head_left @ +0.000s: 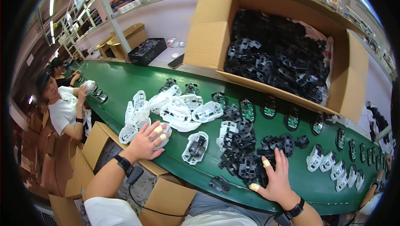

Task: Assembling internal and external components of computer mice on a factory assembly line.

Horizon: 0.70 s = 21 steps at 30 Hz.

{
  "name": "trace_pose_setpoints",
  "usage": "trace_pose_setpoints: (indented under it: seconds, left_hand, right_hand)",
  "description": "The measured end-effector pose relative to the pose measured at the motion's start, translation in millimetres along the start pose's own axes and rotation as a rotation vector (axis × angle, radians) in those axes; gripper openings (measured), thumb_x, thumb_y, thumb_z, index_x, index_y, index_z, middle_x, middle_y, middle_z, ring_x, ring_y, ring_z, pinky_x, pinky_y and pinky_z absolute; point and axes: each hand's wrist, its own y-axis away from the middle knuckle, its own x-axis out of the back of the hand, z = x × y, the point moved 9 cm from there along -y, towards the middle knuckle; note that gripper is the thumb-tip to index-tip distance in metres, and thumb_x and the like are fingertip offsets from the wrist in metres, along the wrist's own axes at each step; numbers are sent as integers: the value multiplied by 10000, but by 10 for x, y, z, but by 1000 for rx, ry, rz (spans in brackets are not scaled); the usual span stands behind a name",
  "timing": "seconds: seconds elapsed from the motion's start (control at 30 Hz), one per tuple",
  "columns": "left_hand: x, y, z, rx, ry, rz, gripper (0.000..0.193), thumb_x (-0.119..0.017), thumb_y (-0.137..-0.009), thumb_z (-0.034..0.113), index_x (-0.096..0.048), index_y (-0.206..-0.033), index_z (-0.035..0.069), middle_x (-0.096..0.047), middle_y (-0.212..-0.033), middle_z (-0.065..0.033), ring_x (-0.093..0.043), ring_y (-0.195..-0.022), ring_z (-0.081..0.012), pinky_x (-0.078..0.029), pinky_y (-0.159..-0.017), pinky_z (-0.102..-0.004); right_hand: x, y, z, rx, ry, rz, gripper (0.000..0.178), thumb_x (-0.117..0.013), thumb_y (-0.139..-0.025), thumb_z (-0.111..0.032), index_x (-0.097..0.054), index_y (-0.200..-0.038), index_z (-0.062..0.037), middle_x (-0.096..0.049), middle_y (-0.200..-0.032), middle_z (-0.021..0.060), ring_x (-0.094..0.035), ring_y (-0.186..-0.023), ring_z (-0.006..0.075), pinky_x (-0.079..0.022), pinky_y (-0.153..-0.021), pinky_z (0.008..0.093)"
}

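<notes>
Your left hand [146,142] lay palm down at the near left of the green counter [129,78], over a white shell [168,131] at the near edge of a heap. Its fingers were slightly apart across that shell; whether they gripped it could not be told. Your right hand [277,182] was at the near side of a pile of black plastic parts [239,145], its fingers spread and thumb held out to the left, with the fingertips at the pile's right edge; whether they touched it could not be told. Pale covers wrapped some fingers of both your hands.

Between your hands, left of the black pile, one white shell with a black part in it [195,147] lay by itself. The heap of white shells [183,108] spread beyond your left hand, and a single black part [219,184] lay near you at the counter's edge. Circuit boards on black bases [247,109] stretched in a row along the far side toward the right, with a group of white shells [327,161] nearer than them. Beyond the row stood a large cardboard box [210,32] full of black parts. At the far left, a co-worker in a white shirt [64,111] held a white object [89,86].
</notes>
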Motion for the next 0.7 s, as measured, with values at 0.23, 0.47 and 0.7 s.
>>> trace_pose_setpoints:
  seconds: [0.23, 0.47, 0.7]
  left_hand:
    - [-213, 348, -1058, 262, -206, -167, 743, -706, -867, 453, -470, -1503, 152, -349, -1625, -159, -315, -1501, -410, -300, -1179, -592]
    - [250, -237, -1295, 404, 167, 256, 704, -800, -723, 356, -617, -1367, 139, -507, -1415, -216, -431, -1356, -438, -373, -1131, -548]
    - [122, -1525, -77, 154, 224, -84, 928, -730, -673, 789, -624, -1399, 219, -302, -1625, -251, -267, -1467, -528, -233, -1140, -716]
  right_hand:
    - [5, -12, 6, 3, -1, 37, 933, -796, -764, -562, -471, -1499, -87, -205, -1598, 361, -237, -1440, 590, -236, -1143, 674]
    - [15, -49, -44, 11, 19, 62, 915, -813, -747, -550, -504, -1464, -75, -235, -1589, 353, -281, -1416, 585, -292, -1129, 649]
    - [23, -8, -7, -17, 19, 84, 874, -837, -728, -497, -545, -1430, -67, -258, -1590, 349, -284, -1437, 567, -301, -1144, 623]
